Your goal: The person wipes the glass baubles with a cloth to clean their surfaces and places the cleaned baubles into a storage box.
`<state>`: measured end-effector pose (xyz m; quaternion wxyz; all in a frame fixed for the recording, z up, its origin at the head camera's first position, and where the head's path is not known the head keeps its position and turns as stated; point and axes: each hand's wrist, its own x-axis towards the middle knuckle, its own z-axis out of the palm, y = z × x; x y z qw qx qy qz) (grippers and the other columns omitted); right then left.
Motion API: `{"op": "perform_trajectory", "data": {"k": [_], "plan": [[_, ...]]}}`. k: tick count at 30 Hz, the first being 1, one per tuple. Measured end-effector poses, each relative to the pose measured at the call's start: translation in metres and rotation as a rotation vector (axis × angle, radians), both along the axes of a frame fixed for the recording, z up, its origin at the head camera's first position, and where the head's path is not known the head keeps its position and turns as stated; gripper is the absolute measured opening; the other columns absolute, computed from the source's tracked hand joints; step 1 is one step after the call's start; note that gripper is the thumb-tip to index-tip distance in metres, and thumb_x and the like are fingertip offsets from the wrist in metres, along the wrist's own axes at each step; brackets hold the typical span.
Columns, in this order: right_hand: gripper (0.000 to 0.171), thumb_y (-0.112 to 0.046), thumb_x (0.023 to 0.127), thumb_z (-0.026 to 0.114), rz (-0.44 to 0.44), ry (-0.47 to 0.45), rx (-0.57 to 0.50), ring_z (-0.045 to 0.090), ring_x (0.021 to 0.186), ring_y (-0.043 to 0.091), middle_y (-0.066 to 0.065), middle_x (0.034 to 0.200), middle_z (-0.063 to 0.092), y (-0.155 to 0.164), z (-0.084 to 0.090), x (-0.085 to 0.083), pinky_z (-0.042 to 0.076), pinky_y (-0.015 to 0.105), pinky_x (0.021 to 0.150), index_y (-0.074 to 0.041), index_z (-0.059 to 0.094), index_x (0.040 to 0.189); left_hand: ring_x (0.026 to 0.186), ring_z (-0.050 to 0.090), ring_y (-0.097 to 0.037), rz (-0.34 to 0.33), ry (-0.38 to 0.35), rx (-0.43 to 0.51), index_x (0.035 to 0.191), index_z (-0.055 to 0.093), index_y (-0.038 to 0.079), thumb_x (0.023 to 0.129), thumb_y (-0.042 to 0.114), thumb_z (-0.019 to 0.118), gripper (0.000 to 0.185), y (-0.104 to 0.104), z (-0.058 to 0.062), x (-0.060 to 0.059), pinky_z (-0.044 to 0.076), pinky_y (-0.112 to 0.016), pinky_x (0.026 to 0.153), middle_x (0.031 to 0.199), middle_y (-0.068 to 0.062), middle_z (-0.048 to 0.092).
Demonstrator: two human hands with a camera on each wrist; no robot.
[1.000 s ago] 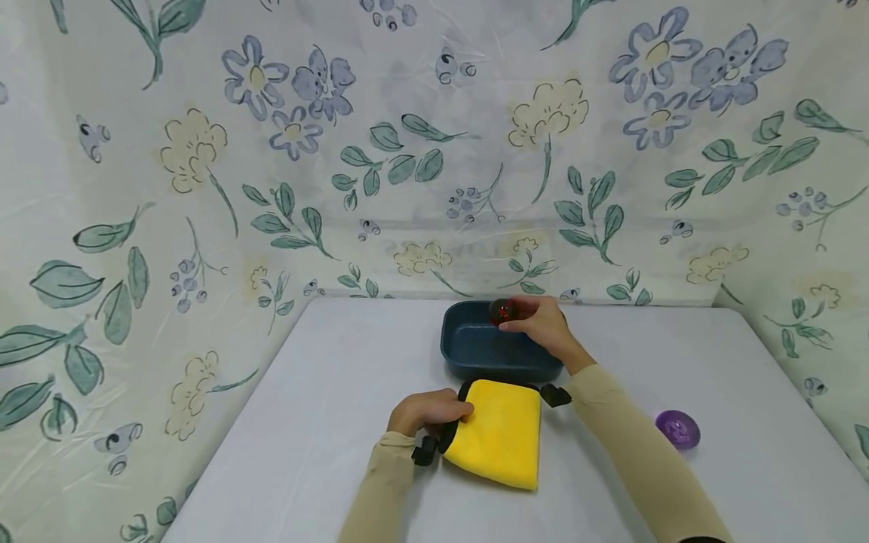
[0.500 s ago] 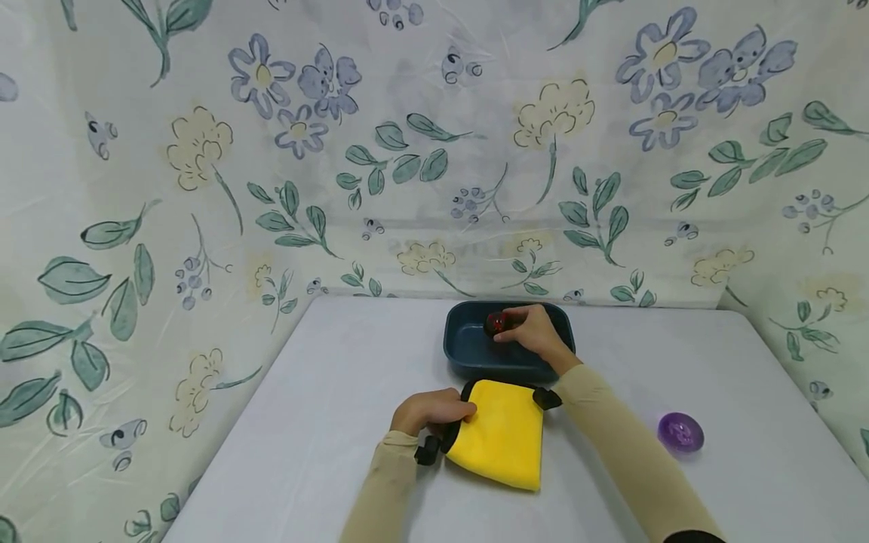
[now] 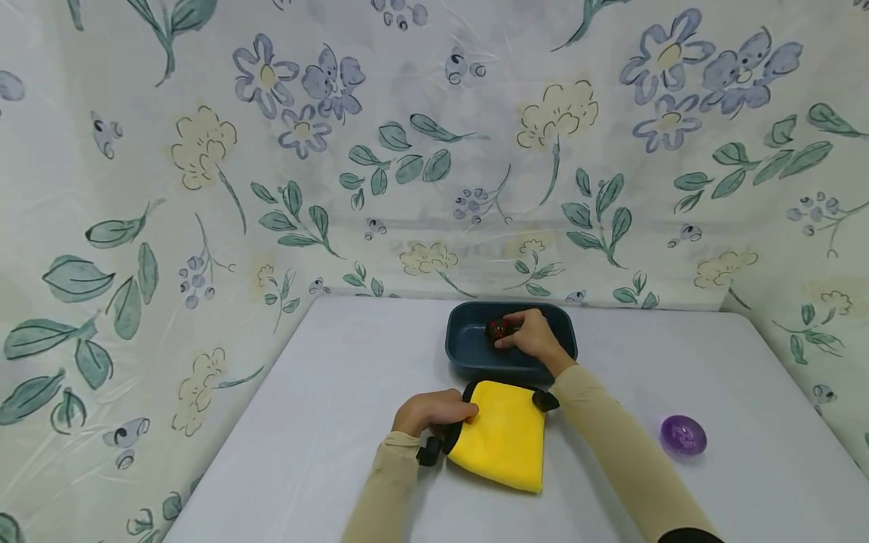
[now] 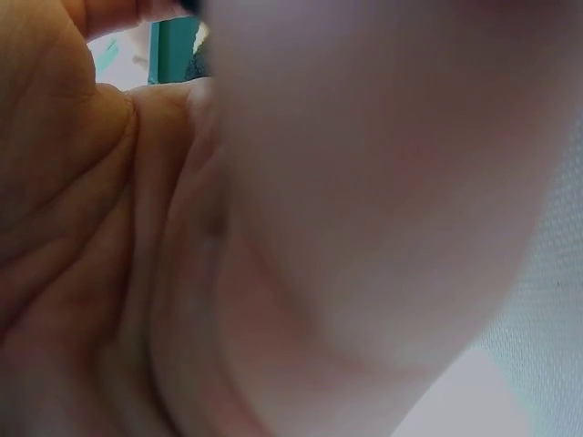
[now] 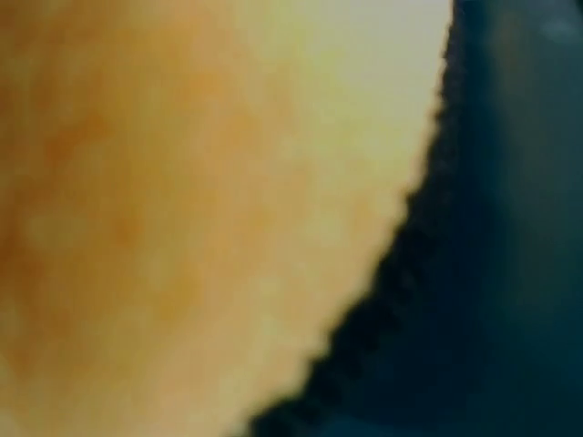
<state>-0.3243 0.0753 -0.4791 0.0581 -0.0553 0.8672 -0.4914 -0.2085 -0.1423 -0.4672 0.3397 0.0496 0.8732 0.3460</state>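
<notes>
Pinching a dark red ball [image 3: 498, 329], the right hand [image 3: 535, 336] was inside the tray [image 3: 466, 341], its fingers clamped on the ball near the tray's middle; whether the ball touched the tray's floor could not be told. The left hand [image 3: 432, 412] lay in front of the tray, its fingers closed on the left edge of a yellow cloth [image 3: 504, 441], with some of them hidden from view. That cloth, dark along its edge, lay just in front of the tray. A purple bowl [image 3: 683, 436] sat to the right of the tray and nearer the person, well apart from it. All were on the white worktop [image 3: 339, 377], and a flowered curtain [image 3: 502, 260] hung behind the tray. Both arms wore tan sleeves [image 3: 621, 449], the right one coming in from the tray's near right.
</notes>
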Motion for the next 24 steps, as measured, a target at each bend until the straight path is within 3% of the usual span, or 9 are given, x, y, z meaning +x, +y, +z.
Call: {"op": "perform_trajectory", "data": {"k": [13,19,24], "plan": [[0.070,-0.012,0.085,0.083,0.048,0.059,0.094,0.056,0.138,0.039,0.024,0.148,0.057,-0.002,0.013,0.009,0.045,0.052,0.118,0.003,0.053,0.146,0.065,0.055,-0.016,0.013,0.015,-0.032,0.084,0.062,0.007,0.091,0.033,0.057,0.027,0.000,0.001,0.002,0.048,-0.024,0.058,0.076,-0.003,0.057],[0.067,-0.017,0.090,0.078,0.112,0.131,0.061,0.051,0.143,0.041,0.024,0.153,0.053,0.014,0.034,0.020,0.045,0.052,0.118,0.004,0.051,0.148,0.067,0.055,-0.017,0.018,0.024,-0.035,0.085,0.063,0.007,0.092,0.033,0.057,0.028,0.000,0.002,0.003,0.048,-0.024,0.059,0.077,-0.003,0.057],[0.064,-0.017,0.095,0.073,0.152,0.165,-0.026,0.047,0.146,0.041,0.024,0.156,0.050,0.049,0.060,0.043,0.041,0.051,0.120,0.004,0.049,0.149,0.062,0.051,-0.016,0.016,0.020,-0.017,0.077,0.059,0.010,0.090,0.033,0.058,0.026,-0.001,0.003,0.004,0.043,-0.023,0.055,0.072,-0.002,0.054]]}}
